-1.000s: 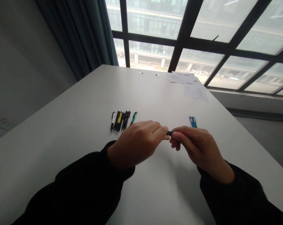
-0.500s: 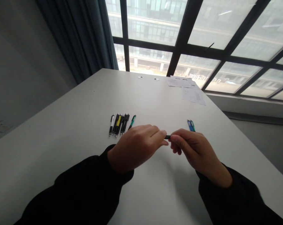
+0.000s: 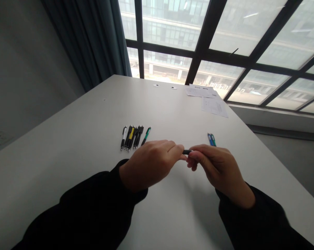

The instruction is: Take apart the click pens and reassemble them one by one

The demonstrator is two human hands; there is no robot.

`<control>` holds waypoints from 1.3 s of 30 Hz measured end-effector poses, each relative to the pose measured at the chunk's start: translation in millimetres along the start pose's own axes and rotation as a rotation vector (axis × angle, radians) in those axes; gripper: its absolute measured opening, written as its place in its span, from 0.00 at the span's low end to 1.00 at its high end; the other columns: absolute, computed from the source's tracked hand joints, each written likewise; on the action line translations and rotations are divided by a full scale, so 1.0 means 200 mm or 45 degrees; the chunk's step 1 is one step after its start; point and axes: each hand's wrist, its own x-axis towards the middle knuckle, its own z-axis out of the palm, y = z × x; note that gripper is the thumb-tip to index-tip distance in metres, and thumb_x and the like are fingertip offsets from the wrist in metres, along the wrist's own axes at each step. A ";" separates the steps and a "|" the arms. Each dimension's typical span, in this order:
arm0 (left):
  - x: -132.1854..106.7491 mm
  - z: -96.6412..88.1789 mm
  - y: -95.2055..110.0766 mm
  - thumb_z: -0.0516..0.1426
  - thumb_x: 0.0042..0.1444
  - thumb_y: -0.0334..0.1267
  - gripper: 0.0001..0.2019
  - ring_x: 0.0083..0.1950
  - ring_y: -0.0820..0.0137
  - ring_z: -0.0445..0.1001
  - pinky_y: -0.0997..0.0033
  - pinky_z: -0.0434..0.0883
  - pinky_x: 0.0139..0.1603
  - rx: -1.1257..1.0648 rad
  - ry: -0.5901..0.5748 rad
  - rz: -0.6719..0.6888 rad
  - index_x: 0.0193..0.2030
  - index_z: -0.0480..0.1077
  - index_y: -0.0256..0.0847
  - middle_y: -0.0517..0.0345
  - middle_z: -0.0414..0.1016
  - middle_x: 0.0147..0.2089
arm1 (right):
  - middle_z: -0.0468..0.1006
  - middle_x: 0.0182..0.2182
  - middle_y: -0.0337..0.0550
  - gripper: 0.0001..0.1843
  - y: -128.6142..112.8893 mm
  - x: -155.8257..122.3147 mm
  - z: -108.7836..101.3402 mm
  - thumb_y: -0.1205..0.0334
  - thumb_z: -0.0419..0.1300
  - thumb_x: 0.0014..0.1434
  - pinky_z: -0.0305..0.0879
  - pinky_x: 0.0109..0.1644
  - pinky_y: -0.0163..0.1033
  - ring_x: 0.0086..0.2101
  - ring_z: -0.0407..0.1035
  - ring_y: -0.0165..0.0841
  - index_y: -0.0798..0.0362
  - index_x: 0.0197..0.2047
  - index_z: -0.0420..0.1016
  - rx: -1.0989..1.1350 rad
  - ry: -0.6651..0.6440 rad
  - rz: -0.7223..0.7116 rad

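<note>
Head view, looking forward and down. Nearest are two black sleeves, the left sleeve [image 3: 78,208] and the right sleeve [image 3: 253,222], both reaching in from the lower corners. The left hand [image 3: 149,166] and the right hand [image 3: 221,172] meet in front of the body, raised above the table [image 3: 68,156], backs turned up and wrists angled inward. They are together on one short black barrel [image 3: 187,151], held level between them and just above the table. Only a short stretch of it shows; the rest is hidden by the fingers. The left hand's fingertips close on its left end, and the right hand pinches it from the other side between thumb and curled fingers.

Just beyond the left hand lies a tight row of pens, parallel and slightly tilted: one white-barrel pen [image 3: 124,138], one yellow-barrel pen [image 3: 131,138], and about four black pens [image 3: 138,136], too packed for a sure count. One green pen [image 3: 146,135] lies just apart from the row. Beyond the right hand, one blue pen [image 3: 210,139] and one teal pen [image 3: 213,140] lie side by side, touching.

Farther out are two paper sheets [image 3: 213,106] near the far edge and two round white grommets [image 3: 156,85] set in the table. Past these stand a dark-framed window [image 3: 167,55] and a teal curtain [image 3: 86,45].
</note>
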 end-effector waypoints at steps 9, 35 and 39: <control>0.00 0.00 0.01 0.49 0.69 0.39 0.14 0.35 0.69 0.78 0.70 0.76 0.38 -0.032 -0.020 -0.005 0.37 0.71 0.34 0.53 0.77 0.31 | 0.80 0.26 0.38 0.09 0.01 -0.02 -0.02 0.63 0.55 0.67 0.70 0.33 0.33 0.26 0.75 0.28 0.53 0.38 0.76 -0.080 0.026 -0.118; 0.05 0.01 0.07 0.54 0.66 0.36 0.10 0.35 0.69 0.78 0.70 0.77 0.36 -0.122 -0.047 -0.056 0.46 0.72 0.32 0.52 0.78 0.35 | 0.77 0.24 0.37 0.10 0.05 -0.04 -0.10 0.62 0.55 0.68 0.65 0.32 0.30 0.24 0.71 0.25 0.54 0.38 0.75 -0.029 -0.019 -0.151; 0.05 0.00 0.07 0.53 0.67 0.36 0.11 0.35 0.69 0.78 0.71 0.77 0.37 -0.120 -0.063 -0.041 0.48 0.72 0.31 0.51 0.78 0.35 | 0.77 0.25 0.37 0.08 0.05 -0.05 -0.10 0.64 0.56 0.68 0.65 0.31 0.28 0.23 0.70 0.23 0.55 0.38 0.75 -0.028 0.014 -0.208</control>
